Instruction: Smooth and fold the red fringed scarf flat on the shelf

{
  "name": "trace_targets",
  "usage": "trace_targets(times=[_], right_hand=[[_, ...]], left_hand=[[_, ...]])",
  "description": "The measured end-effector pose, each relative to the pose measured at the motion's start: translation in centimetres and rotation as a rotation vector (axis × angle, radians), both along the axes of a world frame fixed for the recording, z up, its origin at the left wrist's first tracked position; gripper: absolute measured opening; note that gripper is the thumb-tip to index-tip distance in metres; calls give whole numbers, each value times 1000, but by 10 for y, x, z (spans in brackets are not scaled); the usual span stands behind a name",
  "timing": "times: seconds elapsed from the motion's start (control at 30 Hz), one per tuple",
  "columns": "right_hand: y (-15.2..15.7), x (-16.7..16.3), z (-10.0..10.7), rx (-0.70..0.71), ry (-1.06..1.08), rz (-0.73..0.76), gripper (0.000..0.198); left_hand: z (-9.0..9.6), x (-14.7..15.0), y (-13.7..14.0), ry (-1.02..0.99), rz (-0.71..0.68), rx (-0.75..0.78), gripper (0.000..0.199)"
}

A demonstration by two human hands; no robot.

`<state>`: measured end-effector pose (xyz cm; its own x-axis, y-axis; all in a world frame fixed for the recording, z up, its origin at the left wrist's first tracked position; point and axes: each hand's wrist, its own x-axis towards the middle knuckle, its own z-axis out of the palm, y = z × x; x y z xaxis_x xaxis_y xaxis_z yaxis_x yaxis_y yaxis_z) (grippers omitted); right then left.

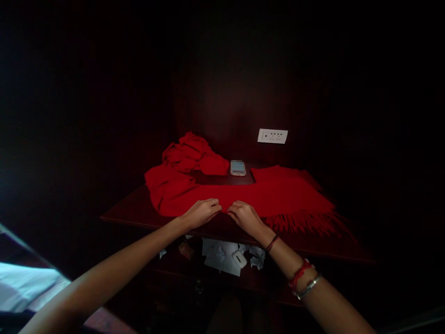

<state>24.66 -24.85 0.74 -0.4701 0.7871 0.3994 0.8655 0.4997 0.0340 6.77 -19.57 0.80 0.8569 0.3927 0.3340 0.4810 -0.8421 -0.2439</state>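
A long red fringed scarf (239, 192) lies across a dark wooden shelf (139, 211). Its left end is bunched in a heap toward the back, and its fringe hangs toward the front on the right. My left hand (205, 212), with a ring on one finger, pinches the near edge of the scarf around its middle. Close beside it, my right hand (245, 215) pinches the same edge, a small gap between the two. Bracelets circle my right wrist and forearm. Both sets of fingertips are partly hidden.
A small device with a light screen (238, 168) lies behind the scarf. A white socket plate (272, 136) is on the back wall. Below the shelf are white papers (222, 260), a small white case (239, 259) and a brownish packet (186, 250). Pale fabric (28, 285) shows at lower left.
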Motion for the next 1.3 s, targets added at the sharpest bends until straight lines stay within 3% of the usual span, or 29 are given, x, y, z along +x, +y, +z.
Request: trace_targets(times=[0.17, 0.57, 0.77, 0.87, 1.0, 1.13, 1.2, 1.3], right_hand=[[-6, -2, 3, 82, -62, -12, 12], [-26, 15, 3, 60, -188, 24, 13], [-26, 14, 3, 65, -205, 19, 12], [-26, 13, 3, 70, -209, 27, 12], [-26, 13, 2, 69, -194, 24, 13], [-26, 14, 1, 61, -170, 4, 13], [-27, 14, 1, 54, -152, -4, 15], [-27, 14, 1, 41, -136, -3, 16]], left_hand=[[-1, -3, 1, -45, -56, -28, 17], [30, -22, -5, 167, -225, -195, 29], [34, -34, -2, 194, -166, -220, 47], [43, -39, 2, 230, -156, -340, 53], [54, -24, 8, 217, -219, -551, 36], [40, -3, 17, 146, -286, -523, 33], [28, -3, 27, 204, -237, -532, 37], [16, -11, 47, 230, 60, -531, 43]])
